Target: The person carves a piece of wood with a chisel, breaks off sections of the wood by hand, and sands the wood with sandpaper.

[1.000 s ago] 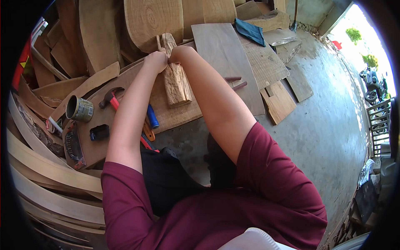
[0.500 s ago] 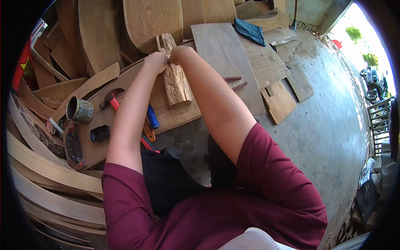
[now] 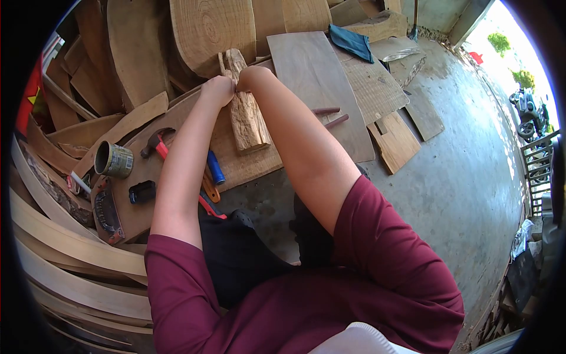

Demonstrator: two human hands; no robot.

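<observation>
A rough, split-faced piece of wood (image 3: 250, 124) lies lengthwise on the wooden bench board (image 3: 259, 167). My left hand (image 3: 219, 90) is closed in a fist at the left side of its upper part. Against it, my right hand (image 3: 253, 77) bends over the same stretch of wood with the fingers curled. What the two hands grip is hidden behind them. A thin strip (image 3: 221, 62) sticks up beyond my left hand, beside the wood's far end. Near my left forearm are a claw hammer (image 3: 154, 143) and a blue cylindrical handle (image 3: 216, 167).
An open tin can (image 3: 114, 159), a small black tray (image 3: 142, 192) and a dark-handled tool (image 3: 106, 211) sit on the left of the bench. Boards lean behind it. A flat panel (image 3: 312, 76) lies right of my hands, with two dark sticks (image 3: 336, 120) and a blue cloth (image 3: 351, 43).
The whole view has shifted very slightly. Both hands stay closed together at the upper part of the wood, with no clear movement along it.
</observation>
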